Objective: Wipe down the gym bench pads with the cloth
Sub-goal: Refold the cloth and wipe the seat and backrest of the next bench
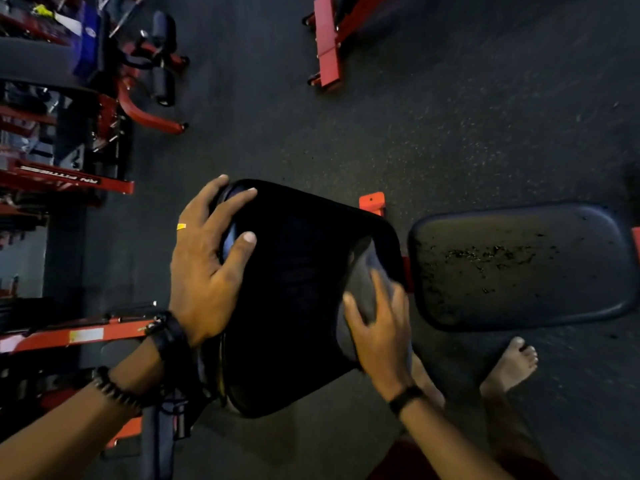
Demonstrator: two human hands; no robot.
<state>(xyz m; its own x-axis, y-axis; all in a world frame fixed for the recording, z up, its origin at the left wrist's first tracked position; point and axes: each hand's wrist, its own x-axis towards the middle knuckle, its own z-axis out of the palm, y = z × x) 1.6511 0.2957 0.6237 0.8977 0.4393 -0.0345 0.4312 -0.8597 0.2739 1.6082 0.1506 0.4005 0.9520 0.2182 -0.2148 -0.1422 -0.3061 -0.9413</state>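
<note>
From my head view, the black back pad (298, 292) fills the middle of the frame, its long axis running from lower left to upper right, its narrower far end pointing toward the seat pad (519, 265). That seat pad lies just to the right, wider than deep, its surface worn and speckled with flaked patches.

My left hand (207, 265) grips the upper left edge of the back pad, fingers curled over the rim, a yellow ring on one finger and dark bracelets at the wrist. My right hand (381, 323) is motion-blurred at the pad's right side; it lies against a dark grey cloth (363, 271) there, fingers spread fairly straight over it, a black band on the wrist.

My bare foot (512, 365) stands on the dark rubber floor (450, 116) below the seat pad.

On the red machine frame (69, 183) at left, white lettering appears upside down; it seems to read "RN FITNESS", though I can't be sure.
</note>
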